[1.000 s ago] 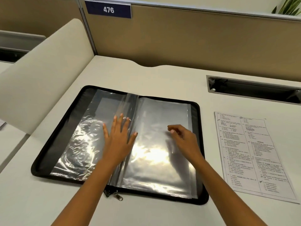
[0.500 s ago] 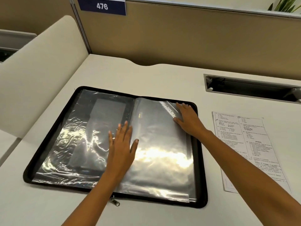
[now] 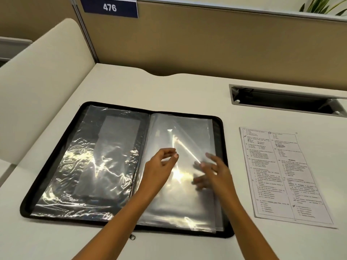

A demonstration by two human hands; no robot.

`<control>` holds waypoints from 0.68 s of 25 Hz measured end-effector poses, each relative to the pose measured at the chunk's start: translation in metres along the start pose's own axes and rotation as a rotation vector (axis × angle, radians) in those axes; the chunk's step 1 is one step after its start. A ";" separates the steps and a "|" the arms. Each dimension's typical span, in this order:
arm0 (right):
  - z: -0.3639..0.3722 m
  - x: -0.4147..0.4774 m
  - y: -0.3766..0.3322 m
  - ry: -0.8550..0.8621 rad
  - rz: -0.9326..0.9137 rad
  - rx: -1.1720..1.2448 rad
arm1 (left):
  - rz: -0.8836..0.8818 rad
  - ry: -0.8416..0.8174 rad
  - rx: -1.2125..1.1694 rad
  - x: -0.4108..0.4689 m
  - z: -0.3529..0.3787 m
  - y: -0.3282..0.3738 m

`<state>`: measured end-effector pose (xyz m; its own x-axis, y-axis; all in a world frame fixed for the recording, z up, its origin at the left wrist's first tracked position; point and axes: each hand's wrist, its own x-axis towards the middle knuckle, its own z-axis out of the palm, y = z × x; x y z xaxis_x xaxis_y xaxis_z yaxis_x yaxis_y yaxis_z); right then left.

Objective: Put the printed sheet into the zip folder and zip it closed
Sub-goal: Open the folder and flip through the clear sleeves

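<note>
The folder [image 3: 90, 162] lies open flat on the desk [image 3: 169, 91], its black zip edge all round and clear sleeves [image 3: 180, 139] on both halves. The left hand [image 3: 159, 169] hovers over the right half with thumb and fingers curled together, seemingly pinching a raised corner of a sleeve, though glare hides the contact. The right hand [image 3: 214, 173] is spread open, fingers partly under the lifted plastic. The sheet [image 3: 281, 173] lies flat on the desk right of the folder, apart from it; its print is too small to read. A blue plate [image 3: 110, 7] on the partition reads "476". A zip pull [image 3: 132, 237] shows at the near edge.
</note>
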<state>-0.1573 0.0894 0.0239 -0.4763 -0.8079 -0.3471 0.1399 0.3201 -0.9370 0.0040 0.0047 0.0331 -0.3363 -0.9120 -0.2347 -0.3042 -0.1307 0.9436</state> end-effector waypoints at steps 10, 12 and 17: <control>0.048 -0.061 -0.015 -0.424 0.023 0.010 | -0.063 -0.068 0.051 -0.022 -0.023 0.036; 0.052 -0.057 -0.015 -0.434 -0.036 -0.034 | -0.112 -0.049 -0.075 -0.018 -0.045 0.035; 0.049 -0.049 0.003 -0.385 -0.121 -0.151 | -0.253 0.081 0.041 0.000 -0.137 0.030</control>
<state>-0.0908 0.1057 0.0362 -0.1183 -0.9606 -0.2516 -0.0397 0.2577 -0.9654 0.1167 -0.0520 0.0939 -0.1734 -0.8805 -0.4413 -0.4058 -0.3444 0.8466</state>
